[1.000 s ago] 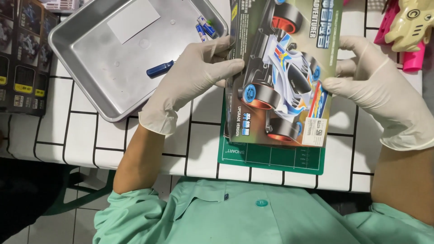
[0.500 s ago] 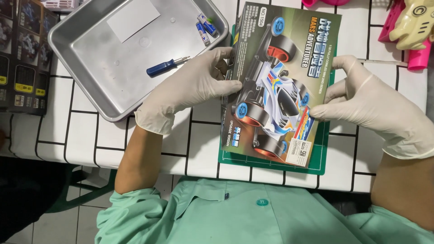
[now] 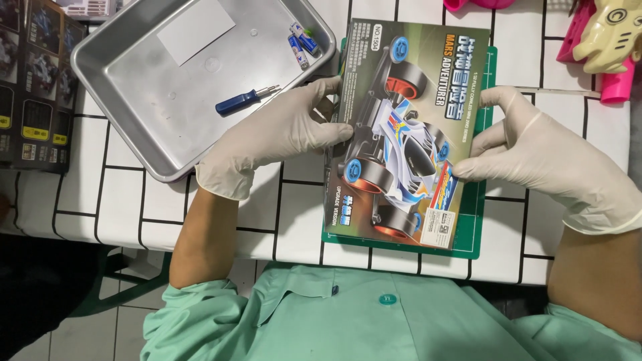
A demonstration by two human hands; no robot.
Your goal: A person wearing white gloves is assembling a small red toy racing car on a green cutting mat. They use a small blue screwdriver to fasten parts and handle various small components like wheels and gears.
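A flat box printed with a racing car is held in the centre of the frame, just right of the middle, over a green mat whose edges show along the box's right and lower sides. The box is gripped at its left edge by the left hand, whose thumb and fingers are closed on that edge, and at its right edge by the right hand, whose fingertips are pressed against the side (both hands are covered by pale gloves). The box is seen face up, slightly turned clockwise, with its long side running from the top of the frame toward the bottom. Whether it rests on the mat or is lifted a little cannot be told.

In the upper left a metal tray is set on the white table with black grid lines. Inside the tray a blue-handled screwdriver is seen near the middle, two small batteries near the upper right corner, and a white sheet toward the top. The left hand lies over the tray's lower right rim.

Dark boxes are stacked at the far left edge. In the upper right corner a cream and pink toy is partly shown. Along the bottom of the frame a green shirt is visible.
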